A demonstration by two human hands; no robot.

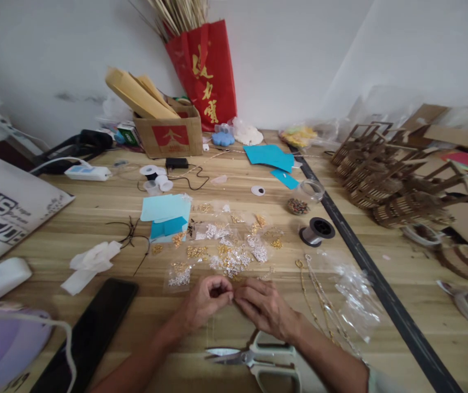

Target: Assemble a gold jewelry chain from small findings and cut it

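Note:
My left hand point(209, 293) and my right hand point(264, 303) meet fingertip to fingertip above the near part of the table. Both are closed in a pinch, and whatever sits between the fingers is too small to make out. Just beyond them lie loose silver jewelry findings point(236, 261) and small bags of gold findings point(196, 251). A bag of silver rings point(179, 275) is close to my left hand. Scissors with pale green handles point(254, 356) lie under my right wrist, blades pointing left. Gold and silver chains point(318, 297) stretch beside my right forearm.
A spool of dark wire point(318, 232) and a jar of beads point(301, 199) stand right of the findings. Crumpled clear bags point(356, 295) lie farther right. On the left are a black phone point(90, 327) and white tissue point(90, 265). Brown wooden models point(393, 180) crowd the right side.

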